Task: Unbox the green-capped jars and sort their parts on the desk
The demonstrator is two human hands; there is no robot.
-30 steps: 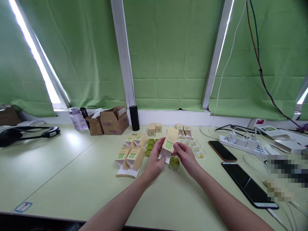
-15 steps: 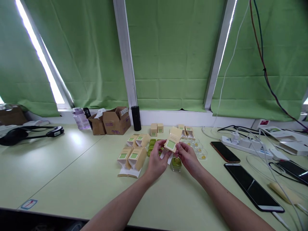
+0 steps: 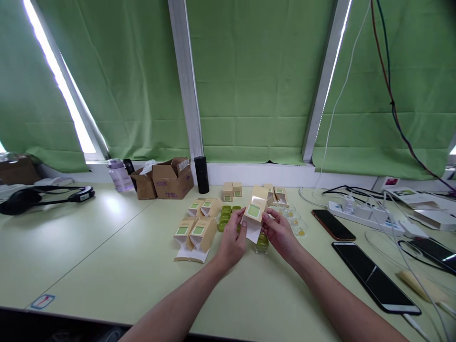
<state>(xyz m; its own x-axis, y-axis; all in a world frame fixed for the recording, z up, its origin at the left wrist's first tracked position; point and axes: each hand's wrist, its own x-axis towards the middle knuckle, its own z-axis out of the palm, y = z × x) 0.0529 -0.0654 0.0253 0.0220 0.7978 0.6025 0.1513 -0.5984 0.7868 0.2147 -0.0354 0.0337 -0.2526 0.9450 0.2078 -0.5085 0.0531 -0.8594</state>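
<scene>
Between both hands, above the table, I hold a small kraft-paper box (image 3: 255, 209) with a green window label and a white flap hanging toward me. My left hand (image 3: 231, 241) grips its left side; the fingers of my right hand (image 3: 280, 232) pinch its right edge. Just below the box, partly hidden, stands a clear container with a green item (image 3: 262, 244). Left of my left hand are several matching boxes (image 3: 202, 234), their near ends open with white flaps. Behind that hand sit green square containers (image 3: 224, 216). Clear cups with yellow bits (image 3: 298, 224) lie beyond my right hand.
At the back stand two closed small boxes (image 3: 228, 192), more boxes (image 3: 281, 196), a black cylinder (image 3: 202, 175) and brown cartons (image 3: 173, 179). To the right are phones (image 3: 374, 275), a power strip (image 3: 366, 218) and loose cables. Headphones (image 3: 42, 197) lie far left.
The box in my hands has tilted more upright, and its white flap now hangs in plain view at the front. It covers more of the clear container below. Everything else stays put.
</scene>
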